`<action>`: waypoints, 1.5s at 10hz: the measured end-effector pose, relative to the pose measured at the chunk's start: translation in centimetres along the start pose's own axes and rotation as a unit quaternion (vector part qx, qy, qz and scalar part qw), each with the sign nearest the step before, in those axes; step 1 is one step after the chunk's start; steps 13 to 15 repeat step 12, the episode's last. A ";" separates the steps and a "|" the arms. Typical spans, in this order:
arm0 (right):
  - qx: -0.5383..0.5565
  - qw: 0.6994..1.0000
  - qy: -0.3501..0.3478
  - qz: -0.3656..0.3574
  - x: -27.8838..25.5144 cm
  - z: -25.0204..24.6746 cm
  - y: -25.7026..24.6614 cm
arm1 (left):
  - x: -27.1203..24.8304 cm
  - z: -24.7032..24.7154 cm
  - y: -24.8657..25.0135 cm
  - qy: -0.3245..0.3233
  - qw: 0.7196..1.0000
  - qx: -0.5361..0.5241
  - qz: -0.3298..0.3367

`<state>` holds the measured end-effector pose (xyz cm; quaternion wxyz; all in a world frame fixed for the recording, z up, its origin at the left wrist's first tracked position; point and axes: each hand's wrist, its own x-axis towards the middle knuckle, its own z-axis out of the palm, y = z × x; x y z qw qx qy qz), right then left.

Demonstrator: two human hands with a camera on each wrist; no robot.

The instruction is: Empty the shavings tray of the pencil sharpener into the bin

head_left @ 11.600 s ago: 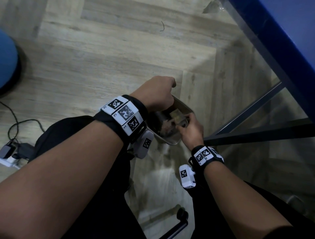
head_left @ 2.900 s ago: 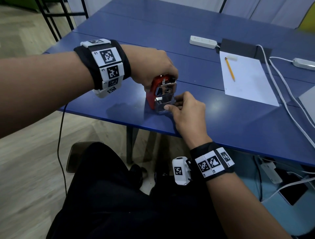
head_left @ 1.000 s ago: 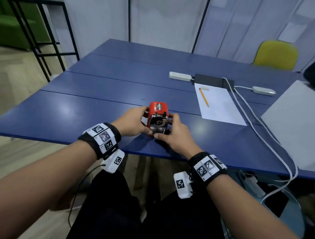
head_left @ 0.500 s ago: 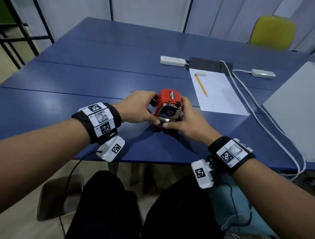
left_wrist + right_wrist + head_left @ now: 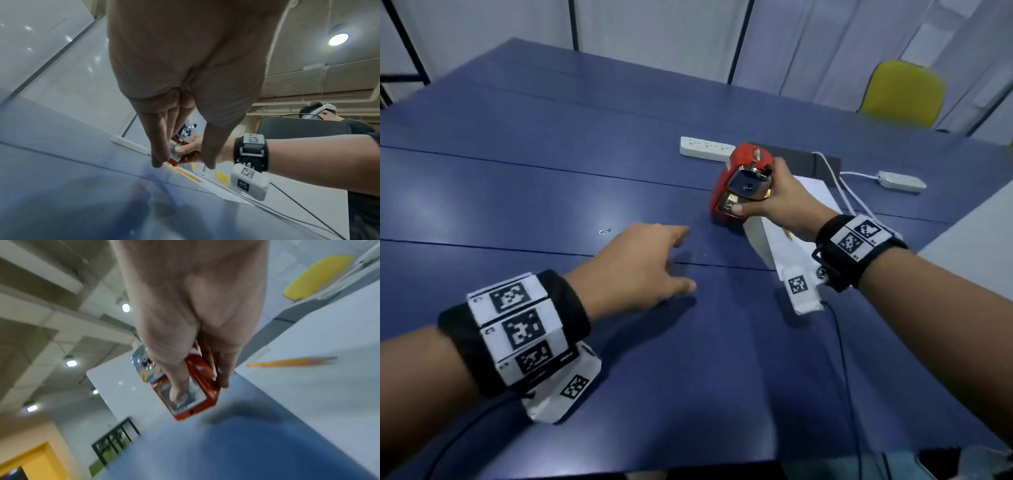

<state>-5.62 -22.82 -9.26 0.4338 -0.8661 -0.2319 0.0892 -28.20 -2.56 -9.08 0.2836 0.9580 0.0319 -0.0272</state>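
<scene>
Left hand (image 5: 640, 263) has let go, now flat and relaxed on counter (image 5: 517, 171). Right hand (image 5: 779, 202) alone grips red pencil sharpener (image 5: 743, 181), moving it toward far edge; tray looks reseated, emptying probably done.

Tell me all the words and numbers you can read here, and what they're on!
Pencil sharpener, held by the right hand: a small label on top, too blurred to read.
Left wristband: black-and-white code squares with tiny marks beside them, too small to read.
Right wristband: the same, unreadable.
Nothing else has writing I can read.
</scene>
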 end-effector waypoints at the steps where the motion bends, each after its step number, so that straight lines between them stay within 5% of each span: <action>1: -0.007 1.000 0.017 0.005 3.1 0.1 1.6 | -0.2 -0.5 0.0 -0.014 1.000 0.015 -0.004; 7: 0.009 1.000 0.000 0.022 10.6 -0.2 4.6 | -1.5 -2.3 -0.5 -0.016 0.996 0.089 0.011; 15: -0.007 0.999 0.029 0.045 11.5 0.6 5.4 | -3.0 -2.7 0.0 -0.005 0.995 0.095 0.003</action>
